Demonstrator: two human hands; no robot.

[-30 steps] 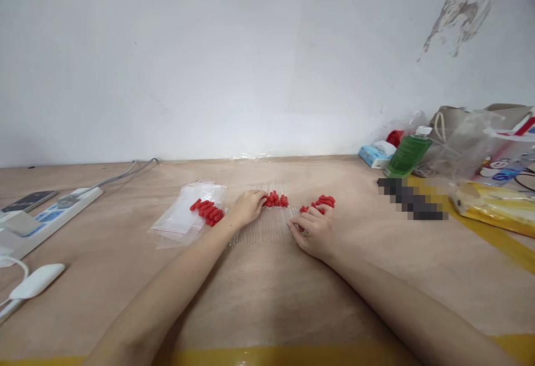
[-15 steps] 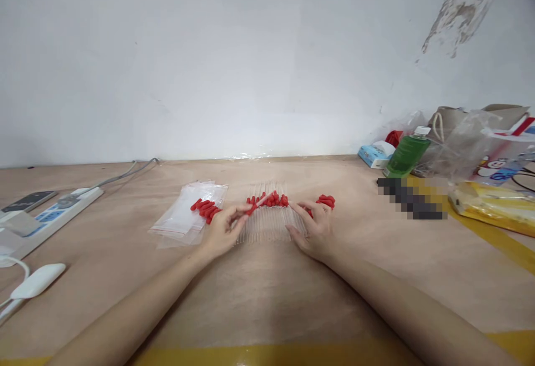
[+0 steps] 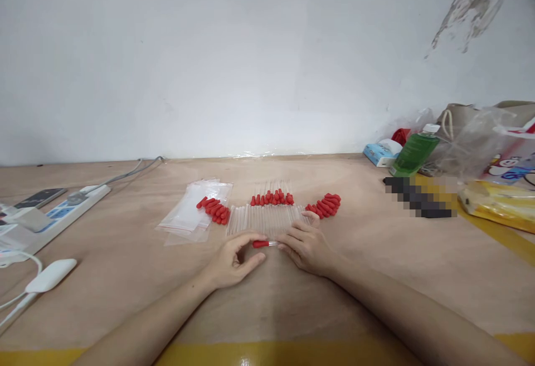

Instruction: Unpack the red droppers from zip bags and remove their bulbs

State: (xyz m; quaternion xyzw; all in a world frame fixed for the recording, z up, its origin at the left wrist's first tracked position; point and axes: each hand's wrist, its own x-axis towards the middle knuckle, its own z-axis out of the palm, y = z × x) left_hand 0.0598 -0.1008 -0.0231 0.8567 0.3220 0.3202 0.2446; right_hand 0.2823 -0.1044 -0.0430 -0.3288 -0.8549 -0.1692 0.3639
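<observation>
My left hand (image 3: 233,257) and my right hand (image 3: 304,245) meet near the middle of the table, fingers pinched on one clear tube with a red cap (image 3: 262,243) lying crosswise between them. Just beyond lies a row of clear glass tubes (image 3: 264,219) side by side. Behind it stands a row of capped tubes (image 3: 271,199). Loose red caps (image 3: 325,205) are heaped to the right, and another small heap of red caps (image 3: 214,210) lies on clear zip bags (image 3: 191,214) to the left.
A power strip (image 3: 58,214) with cable, a phone (image 3: 38,198) and a white charger (image 3: 50,276) lie at the left. At the right stand a green bottle (image 3: 413,152), a blue tissue pack (image 3: 379,154), plastic bags (image 3: 485,143) and a yellow packet (image 3: 497,204). Yellow tape (image 3: 267,354) edges the table front.
Both hands drew back from the far rows toward me. The left hand lifted a red-capped tube out of the row, and now both hands hold it low in front of the tube row.
</observation>
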